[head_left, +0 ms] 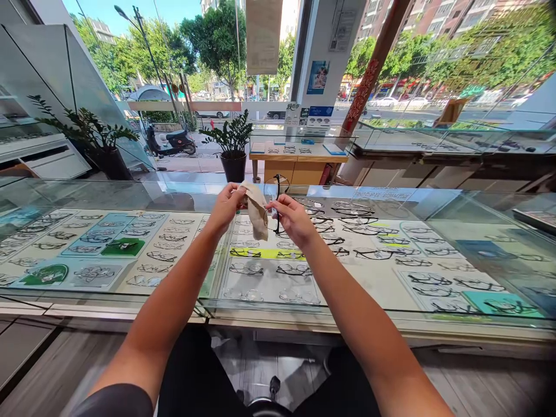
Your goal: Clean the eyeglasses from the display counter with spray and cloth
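A beige cloth (258, 217) hangs from the closed fingers of my left hand (228, 202), above the glass counter. Just to its right, my right hand (293, 218) pinches a pair of dark-framed eyeglasses (278, 200), held on end so that the frame runs up and down. The cloth touches or overlaps the glasses' left side, where one lens is partly hidden. Both hands are close together at chest height. Beneath them, rows of spectacle frames (247, 269) lie inside the glass display counter (365, 313).
Potted plants (233, 165) stand beyond the counter, near the window. A wooden display table (299, 157) with glasses on it is behind the hands. Another glass case (434, 145) runs along the right. A chair base (271, 399) shows below, between my legs.
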